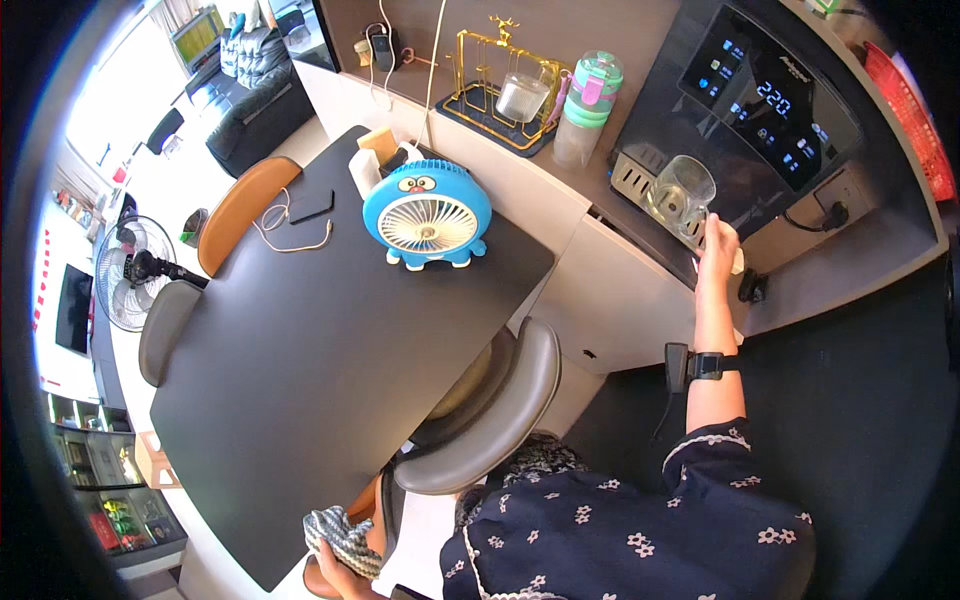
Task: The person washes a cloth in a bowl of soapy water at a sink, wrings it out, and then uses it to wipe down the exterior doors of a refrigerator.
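Observation:
My right hand (718,250) is closed on the handle of a clear glass mug (684,186). The mug is at the slotted drip tray (633,180) of a black water dispenser (735,105) with a lit touch panel; whether it rests on the tray I cannot tell. Down at the table's near left end, my left hand (340,578) grips a bunched grey-and-white striped cloth (343,538), which covers part of the fingers. A black device is strapped to my right wrist.
The dark table (300,370) carries a blue cartoon fan (427,215), a white cable (290,248) and a black L-shaped piece (315,208). A grey chair (490,430) stands against it. On the counter are a gold cup rack (500,85) and a green-lidded bottle (588,110).

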### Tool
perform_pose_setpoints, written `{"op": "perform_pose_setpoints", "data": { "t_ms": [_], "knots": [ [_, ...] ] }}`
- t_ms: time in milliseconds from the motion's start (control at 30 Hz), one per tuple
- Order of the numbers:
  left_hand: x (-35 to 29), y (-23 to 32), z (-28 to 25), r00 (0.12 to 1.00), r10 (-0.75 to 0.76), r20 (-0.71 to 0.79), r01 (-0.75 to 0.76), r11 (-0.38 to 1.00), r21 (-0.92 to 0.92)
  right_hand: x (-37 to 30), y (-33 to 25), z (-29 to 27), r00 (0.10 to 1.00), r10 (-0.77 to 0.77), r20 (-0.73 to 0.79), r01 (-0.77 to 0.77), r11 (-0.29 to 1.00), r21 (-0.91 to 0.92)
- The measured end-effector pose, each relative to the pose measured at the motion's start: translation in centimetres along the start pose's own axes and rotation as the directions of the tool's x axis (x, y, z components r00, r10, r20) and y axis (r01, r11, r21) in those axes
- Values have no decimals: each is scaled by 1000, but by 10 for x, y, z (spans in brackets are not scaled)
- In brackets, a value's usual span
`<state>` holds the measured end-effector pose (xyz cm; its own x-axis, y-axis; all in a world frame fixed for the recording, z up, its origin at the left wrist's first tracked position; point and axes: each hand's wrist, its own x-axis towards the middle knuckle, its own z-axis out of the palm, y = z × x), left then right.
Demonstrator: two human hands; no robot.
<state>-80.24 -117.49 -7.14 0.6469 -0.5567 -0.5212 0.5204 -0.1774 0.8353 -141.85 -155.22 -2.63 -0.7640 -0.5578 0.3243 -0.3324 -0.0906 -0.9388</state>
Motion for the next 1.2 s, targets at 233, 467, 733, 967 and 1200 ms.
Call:
{"op": "perform_pose_setpoints", "data": {
  "t_ms": [233,467,733,967,1200],
  "knots": [
    [3,-12,-91,999,23,28,-27,984,174,-66,52,5,774,-441,455,623,401,-671],
    [-15,2,-103,996,90,28,-92,990,106,-62,30,30,844,-54,533,536,103,-838],
    [-42,9,-56,996,14,-84,-1,989,146,-50,43,37,762,-216,611,615,-55,-786],
    [-50,9,-41,997,69,-32,-63,987,150,-39,55,39,777,-140,613,609,-75,-789],
    [-68,5,-126,994,108,-35,-106,993,48,-55,23,57,818,223,530,525,89,-847]
  ]
}}
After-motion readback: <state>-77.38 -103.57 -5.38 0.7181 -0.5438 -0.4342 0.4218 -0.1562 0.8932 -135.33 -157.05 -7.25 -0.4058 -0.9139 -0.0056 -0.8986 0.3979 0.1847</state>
